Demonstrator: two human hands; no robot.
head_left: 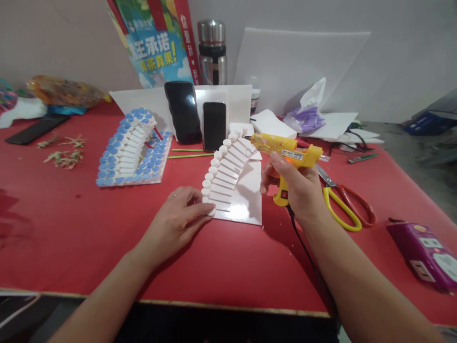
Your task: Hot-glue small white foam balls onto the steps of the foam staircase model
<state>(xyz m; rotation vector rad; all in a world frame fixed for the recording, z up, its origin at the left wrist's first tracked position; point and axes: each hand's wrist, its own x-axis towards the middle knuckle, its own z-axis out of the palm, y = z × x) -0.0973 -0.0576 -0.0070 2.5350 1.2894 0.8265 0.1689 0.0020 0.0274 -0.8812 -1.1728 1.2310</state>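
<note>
My right hand (294, 183) is wrapped round a yellow hot glue gun (273, 141), its nozzle pointing left at the top of a white staircase model (228, 171). The curved steps rise from a glossy white base. White round discs (213, 170) line their left edge. With fingers and thumb closed together, my left hand (182, 212) grips the model's lower left corner at the bottom disc. Whether the nozzle touches the top disc, I cannot tell. To the left stands a similar staircase model (134, 150) covered in blue-and-white round pieces, with red posts.
Two phones (183, 112) lean upright behind the models. Yellow-and-red scissors (344, 205) lie right of my right hand, near a purple power socket (424, 252). A steel flask (213, 50) and purple tissue pack (305, 119) stand behind. The glue gun's cord (303, 247) runs toward the table's front edge.
</note>
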